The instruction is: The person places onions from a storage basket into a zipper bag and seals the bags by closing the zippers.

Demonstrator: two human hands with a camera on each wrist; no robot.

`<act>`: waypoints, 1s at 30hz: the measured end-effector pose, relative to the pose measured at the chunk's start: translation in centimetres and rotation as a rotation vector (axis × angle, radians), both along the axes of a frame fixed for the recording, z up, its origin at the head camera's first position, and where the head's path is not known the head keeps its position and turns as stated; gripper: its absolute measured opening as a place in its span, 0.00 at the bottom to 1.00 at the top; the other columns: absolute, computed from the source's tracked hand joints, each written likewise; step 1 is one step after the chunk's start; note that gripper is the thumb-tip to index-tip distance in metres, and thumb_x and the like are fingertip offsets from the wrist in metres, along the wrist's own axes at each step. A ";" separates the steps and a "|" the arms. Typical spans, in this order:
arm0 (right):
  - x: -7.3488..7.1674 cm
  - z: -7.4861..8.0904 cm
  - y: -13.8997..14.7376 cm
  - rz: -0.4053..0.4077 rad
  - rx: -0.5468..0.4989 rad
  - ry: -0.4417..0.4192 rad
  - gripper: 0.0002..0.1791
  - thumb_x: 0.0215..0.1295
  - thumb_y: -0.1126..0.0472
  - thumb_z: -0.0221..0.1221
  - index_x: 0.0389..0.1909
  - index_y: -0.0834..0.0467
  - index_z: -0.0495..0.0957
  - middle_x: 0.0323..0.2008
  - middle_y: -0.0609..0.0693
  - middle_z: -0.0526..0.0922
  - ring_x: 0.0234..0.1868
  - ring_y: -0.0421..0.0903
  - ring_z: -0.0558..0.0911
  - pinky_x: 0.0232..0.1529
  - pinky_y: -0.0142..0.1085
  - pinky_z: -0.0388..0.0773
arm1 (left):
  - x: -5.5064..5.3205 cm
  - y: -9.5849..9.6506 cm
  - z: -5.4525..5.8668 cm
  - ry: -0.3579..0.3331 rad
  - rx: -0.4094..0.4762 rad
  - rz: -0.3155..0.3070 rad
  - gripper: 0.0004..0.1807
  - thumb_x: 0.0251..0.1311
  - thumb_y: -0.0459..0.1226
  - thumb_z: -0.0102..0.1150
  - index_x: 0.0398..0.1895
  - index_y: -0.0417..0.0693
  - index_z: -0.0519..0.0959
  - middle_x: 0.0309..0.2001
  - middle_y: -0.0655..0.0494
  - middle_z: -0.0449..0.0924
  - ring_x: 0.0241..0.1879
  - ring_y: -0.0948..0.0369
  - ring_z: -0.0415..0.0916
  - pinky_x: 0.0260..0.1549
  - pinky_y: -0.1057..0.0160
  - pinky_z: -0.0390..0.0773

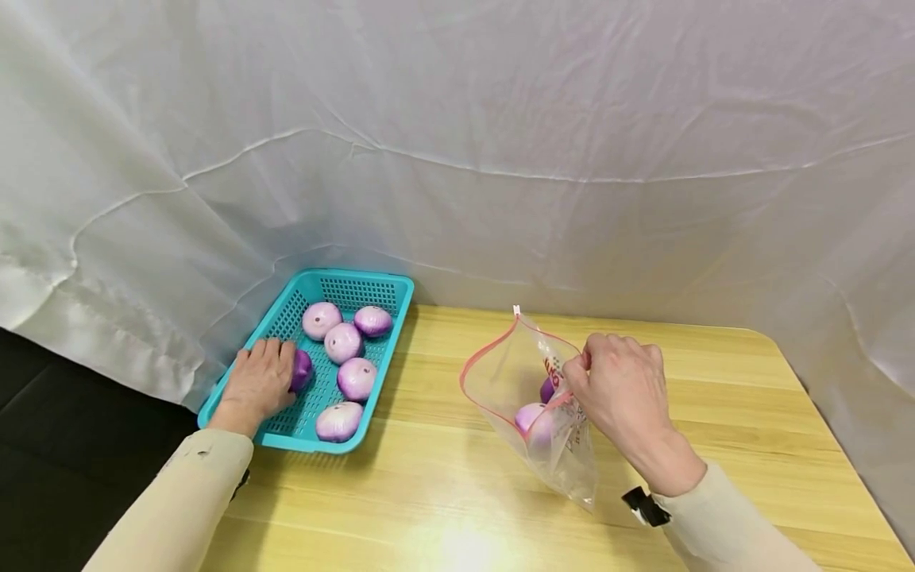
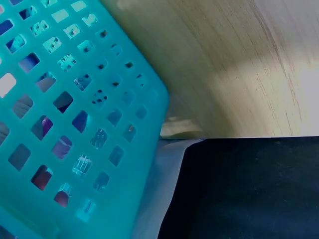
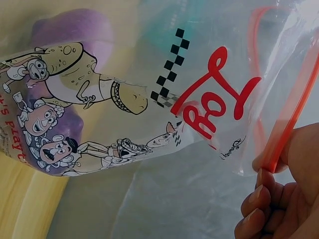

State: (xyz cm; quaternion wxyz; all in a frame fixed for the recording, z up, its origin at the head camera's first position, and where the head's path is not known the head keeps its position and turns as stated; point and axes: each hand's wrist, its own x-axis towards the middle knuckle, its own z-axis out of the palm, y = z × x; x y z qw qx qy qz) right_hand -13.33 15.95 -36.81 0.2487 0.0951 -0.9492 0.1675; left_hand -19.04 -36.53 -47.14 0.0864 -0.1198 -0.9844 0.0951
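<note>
My left hand (image 1: 260, 377) reaches into a turquoise plastic basket (image 1: 406, 306), its fingers curled round a dark purple onion (image 1: 303, 370); much of that onion is hidden by the hand. Several paler purple onions (image 1: 343, 344) lie beside it on the basket floor. At the right, my right hand (image 1: 622, 389) pinches the red zip rim of a clear zip bag (image 1: 493, 381) between thumb and forefinger. The bag's mouth gapes toward the left. Inside it are a pale onion (image 1: 534, 421) and a darker onion (image 1: 547, 389). Red lettering and cartoon figures cover the bag in the right wrist view.
A wooden table (image 1: 422, 492) carries the basket and the bag. White cloth (image 1: 500, 206) hangs behind and at the sides. Below the table's left edge is a black surface (image 1: 64, 453). The left wrist view shows mainly the basket's perforated wall (image 2: 94, 124).
</note>
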 end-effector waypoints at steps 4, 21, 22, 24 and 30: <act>0.0 0.1 0.0 0.000 0.000 -0.002 0.11 0.57 0.63 0.56 0.18 0.52 0.68 0.17 0.46 0.69 0.22 0.49 0.69 0.34 0.46 0.60 | -0.2 0.0 0.0 0.074 -0.005 -0.024 0.49 0.41 0.45 0.86 0.60 0.29 0.66 0.50 0.29 0.73 0.51 0.35 0.71 0.45 0.36 0.73; -0.2 0.2 -0.1 0.007 0.007 0.014 0.12 0.57 0.63 0.54 0.17 0.52 0.67 0.16 0.46 0.67 0.21 0.50 0.68 0.34 0.44 0.59 | -1.1 0.7 1.1 0.367 0.064 -0.094 0.47 0.35 0.42 0.88 0.53 0.31 0.67 0.43 0.32 0.71 0.41 0.36 0.69 0.35 0.41 0.71; -0.2 0.2 -0.1 0.008 0.007 0.016 0.12 0.57 0.63 0.54 0.17 0.52 0.67 0.16 0.46 0.68 0.21 0.50 0.68 0.34 0.44 0.59 | -1.2 0.7 1.2 0.378 0.066 -0.097 0.46 0.35 0.42 0.88 0.53 0.31 0.67 0.43 0.32 0.70 0.41 0.36 0.69 0.35 0.41 0.71; -0.3 0.2 -0.1 0.008 0.007 0.018 0.12 0.57 0.63 0.54 0.16 0.52 0.66 0.16 0.46 0.68 0.21 0.50 0.68 0.34 0.44 0.60 | -1.4 0.7 1.5 0.395 0.072 -0.105 0.46 0.35 0.42 0.88 0.53 0.31 0.66 0.44 0.31 0.70 0.42 0.36 0.69 0.35 0.41 0.71; -0.2 0.2 -0.1 0.006 0.003 0.019 0.11 0.56 0.63 0.54 0.16 0.52 0.66 0.17 0.46 0.68 0.22 0.50 0.69 0.34 0.45 0.60 | -1.7 0.9 2.2 0.425 0.097 -0.130 0.44 0.38 0.40 0.86 0.53 0.31 0.66 0.45 0.31 0.69 0.44 0.35 0.68 0.37 0.40 0.70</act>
